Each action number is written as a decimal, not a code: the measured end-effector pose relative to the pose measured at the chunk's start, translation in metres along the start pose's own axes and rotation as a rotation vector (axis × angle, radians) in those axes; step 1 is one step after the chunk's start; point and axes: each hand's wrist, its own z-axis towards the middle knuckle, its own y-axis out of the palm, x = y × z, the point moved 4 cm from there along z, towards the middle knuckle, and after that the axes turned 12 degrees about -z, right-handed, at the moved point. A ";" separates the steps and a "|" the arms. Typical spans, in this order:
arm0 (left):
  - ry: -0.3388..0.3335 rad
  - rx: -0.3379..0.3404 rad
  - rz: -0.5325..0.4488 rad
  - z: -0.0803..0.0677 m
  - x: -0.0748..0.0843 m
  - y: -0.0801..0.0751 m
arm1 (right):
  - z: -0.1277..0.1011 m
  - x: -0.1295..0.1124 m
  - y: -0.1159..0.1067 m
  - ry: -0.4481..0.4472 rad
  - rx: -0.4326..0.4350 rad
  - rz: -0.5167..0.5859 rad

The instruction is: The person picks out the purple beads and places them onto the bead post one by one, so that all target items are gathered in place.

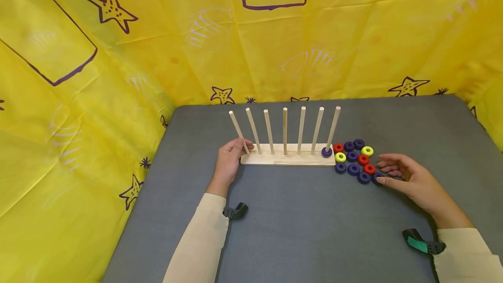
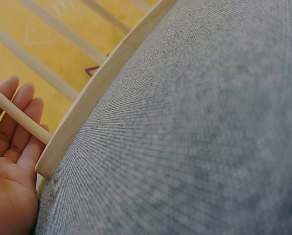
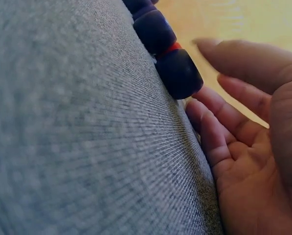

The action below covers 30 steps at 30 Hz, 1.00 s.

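Note:
A wooden base (image 1: 288, 159) with several upright pegs stands on the grey table. One purple ring (image 1: 327, 152) sits at the foot of the rightmost peg. My left hand (image 1: 242, 144) rests against the base's left end, its straight fingers (image 2: 13, 112) behind the leftmost peg (image 2: 23, 120). To the right of the base lies a cluster of loose purple, red and yellow rings (image 1: 355, 158). My right hand (image 1: 383, 171) lies open beside the cluster, fingertips near the closest purple ring (image 3: 179, 73) and holding nothing.
The grey table top (image 1: 306, 222) spreads in front of the base. A yellow cloth with purple stars (image 1: 118, 77) walls in the back and left side. Wrist camera mounts (image 1: 235, 211) (image 1: 422, 243) show at both sleeves.

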 end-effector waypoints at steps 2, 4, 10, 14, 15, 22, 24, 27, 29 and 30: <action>0.005 0.002 -0.005 0.000 0.000 0.000 | 0.001 0.000 0.001 0.012 -0.001 -0.026; 0.008 0.002 -0.006 0.000 0.001 0.000 | 0.001 0.000 0.001 0.027 -0.001 -0.048; 0.001 0.002 0.003 0.000 0.001 0.000 | 0.001 0.001 0.000 0.075 0.002 -0.114; 0.002 0.005 0.009 0.000 0.001 0.000 | -0.001 0.002 -0.001 0.111 0.016 -0.176; 0.003 0.005 0.009 0.000 0.001 0.000 | -0.001 0.002 -0.001 0.117 0.019 -0.188; 0.009 0.004 -0.005 0.000 0.001 0.001 | -0.001 0.003 -0.001 0.109 0.026 -0.214; 0.012 0.003 -0.011 0.000 0.000 0.001 | -0.001 0.003 -0.001 0.097 0.030 -0.212; 0.014 0.007 -0.015 0.001 -0.004 0.000 | -0.001 0.003 -0.001 0.080 0.033 -0.209; 0.013 0.008 -0.015 0.001 -0.004 -0.001 | -0.002 0.002 -0.001 0.061 0.031 -0.206; 0.014 0.007 -0.017 0.001 -0.004 -0.001 | -0.002 0.002 -0.001 0.053 0.031 -0.207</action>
